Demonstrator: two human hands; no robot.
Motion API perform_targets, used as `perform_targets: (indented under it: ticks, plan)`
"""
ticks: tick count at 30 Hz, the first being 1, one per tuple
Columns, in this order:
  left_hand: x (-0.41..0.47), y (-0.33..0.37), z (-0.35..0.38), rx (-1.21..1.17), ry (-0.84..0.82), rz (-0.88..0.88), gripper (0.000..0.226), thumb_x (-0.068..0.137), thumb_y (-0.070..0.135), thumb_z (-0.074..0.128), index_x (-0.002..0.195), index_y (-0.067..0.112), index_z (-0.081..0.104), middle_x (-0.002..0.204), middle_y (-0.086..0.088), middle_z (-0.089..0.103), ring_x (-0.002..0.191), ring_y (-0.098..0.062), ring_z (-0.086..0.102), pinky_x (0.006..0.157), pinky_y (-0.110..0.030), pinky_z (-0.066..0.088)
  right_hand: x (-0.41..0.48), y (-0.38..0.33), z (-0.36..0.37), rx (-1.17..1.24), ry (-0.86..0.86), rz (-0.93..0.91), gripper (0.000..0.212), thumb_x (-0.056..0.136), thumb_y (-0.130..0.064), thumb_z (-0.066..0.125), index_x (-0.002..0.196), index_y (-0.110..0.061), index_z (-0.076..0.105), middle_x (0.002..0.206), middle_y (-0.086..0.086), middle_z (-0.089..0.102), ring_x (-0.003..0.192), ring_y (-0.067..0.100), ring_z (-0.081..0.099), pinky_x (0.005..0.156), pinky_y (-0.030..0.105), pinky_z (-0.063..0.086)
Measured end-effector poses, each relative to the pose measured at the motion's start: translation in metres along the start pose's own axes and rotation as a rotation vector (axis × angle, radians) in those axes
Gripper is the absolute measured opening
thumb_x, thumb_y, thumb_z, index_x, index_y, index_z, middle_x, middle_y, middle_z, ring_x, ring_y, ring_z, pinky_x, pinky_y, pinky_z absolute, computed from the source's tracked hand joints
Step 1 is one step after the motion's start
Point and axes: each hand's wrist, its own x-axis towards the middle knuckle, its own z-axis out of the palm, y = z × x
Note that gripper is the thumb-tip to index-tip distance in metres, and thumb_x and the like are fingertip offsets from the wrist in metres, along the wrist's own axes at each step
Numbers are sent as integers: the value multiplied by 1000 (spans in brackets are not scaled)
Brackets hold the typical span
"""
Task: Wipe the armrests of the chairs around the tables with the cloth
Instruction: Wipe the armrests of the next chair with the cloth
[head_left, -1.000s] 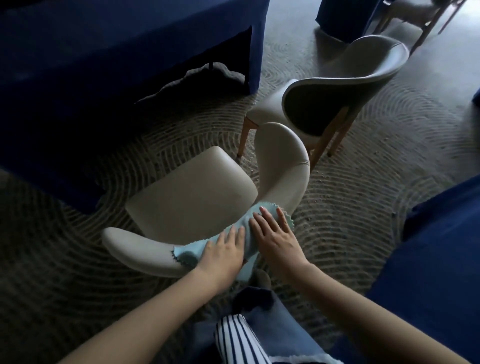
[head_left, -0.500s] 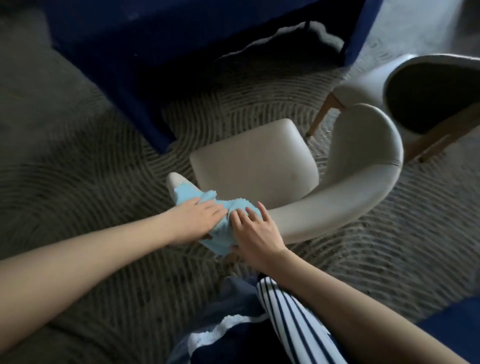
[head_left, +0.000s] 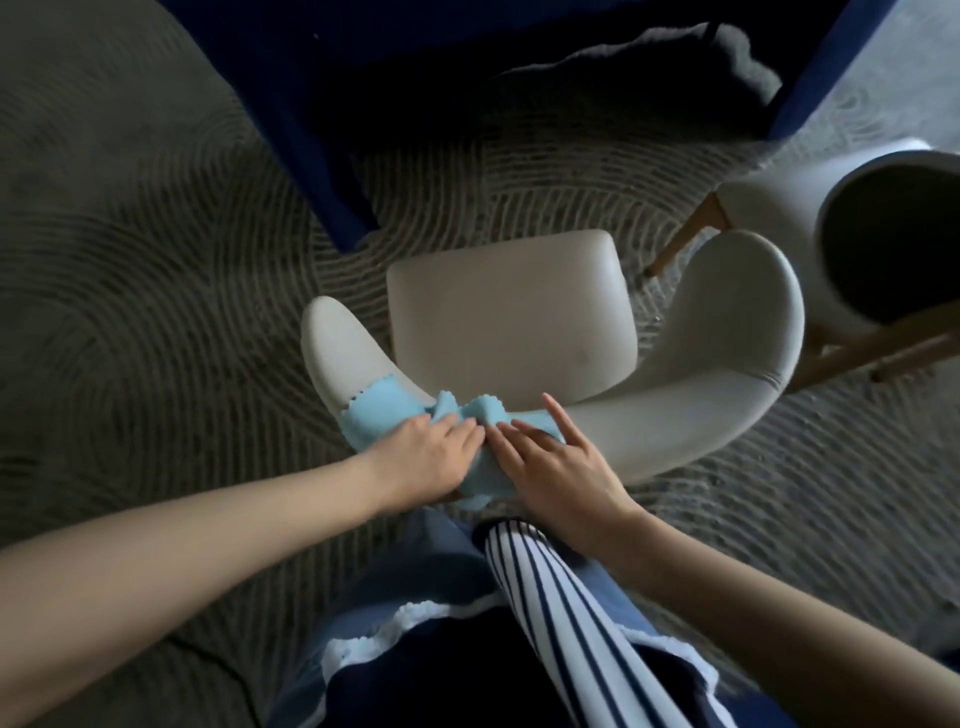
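A beige upholstered chair (head_left: 509, 322) stands in front of me, its curved back and armrests wrapping around the seat. A light blue cloth (head_left: 384, 410) is bunched over the back where it meets the left armrest (head_left: 337, 343). My left hand (head_left: 421, 457) presses on the cloth's left part, fingers together. Beside it, touching the same cloth, my right hand (head_left: 550, 462) lies flat on the right part with fingers spread. The right armrest (head_left: 748, 301) is bare.
A table with a dark blue cloth (head_left: 291, 93) stands beyond the chair. A second beige chair (head_left: 857, 208) with wooden legs stands at the right, close to the first chair. Patterned carpet (head_left: 130, 260) covers the floor. My striped top and dark skirt fill the bottom.
Both hands slid the cloth from the middle of the back toward the left armrest, then drew it back a little, bunching it. The view shifted leftward.
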Motion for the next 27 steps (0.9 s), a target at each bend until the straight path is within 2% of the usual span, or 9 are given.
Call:
perform_targets:
  ticks: [3,7,10,14,19,21,23,25,27]
  plan:
    - [23,23,-5,-25,25,-24,41,81,7,30,97,-5,66,82,-17,66,70,-28,67,46,-34,53,-22,29,-4,9,6,-68,42,86,-11,38,117,0,65,111,11,70,100,24,68,104,56,38]
    - [60,50,-10,-82,12,-54,36,78,19,33,99,-5,50,80,-16,65,64,-28,65,40,-32,50,-44,71,-15,30,4,-114,39,86,-12,44,117,-2,65,116,9,68,105,22,67,107,54,31]
    - [95,74,-21,-105,7,-118,47,74,26,36,95,-7,62,78,-18,65,62,-29,65,41,-31,50,-63,107,-24,7,-34,-137,39,83,-15,59,120,-3,64,121,9,66,109,22,65,108,54,28]
    - [149,108,-41,-88,12,-270,45,74,10,30,85,-4,70,69,-15,64,53,-26,61,39,-24,42,-81,159,-41,-43,-107,-154,42,86,-26,50,120,-6,65,122,6,66,112,19,63,108,55,27]
    - [213,129,-63,-106,-59,-427,45,73,7,29,78,-6,72,65,-17,65,48,-26,61,43,-23,44,-88,218,-55,-11,-133,-178,36,88,-24,52,119,-10,67,121,4,66,115,18,61,114,50,18]
    - [234,130,-75,-136,-145,-481,45,84,8,27,96,-7,68,87,-22,67,69,-31,67,56,-29,51,-86,241,-58,16,-149,-169,38,81,-21,70,118,-12,67,121,3,67,117,19,60,116,46,11]
    - [255,134,-73,-145,-194,-468,38,97,8,27,122,-12,48,118,-29,55,102,-40,59,78,-39,50,-82,262,-59,29,-194,-151,52,69,-21,82,119,-15,68,121,1,67,118,19,58,115,45,9]
    - [269,132,-80,-207,-206,-452,37,100,7,27,129,-13,39,126,-29,49,111,-41,53,85,-42,47,-76,276,-58,44,-227,-160,56,66,-22,84,119,-16,68,120,-2,67,119,19,58,115,48,12]
    - [282,129,-86,-217,-220,-446,36,101,9,29,129,-9,43,126,-25,52,113,-38,54,87,-42,46,-70,291,-56,57,-220,-183,57,63,-21,86,117,-15,69,119,-4,68,119,20,58,112,52,16]
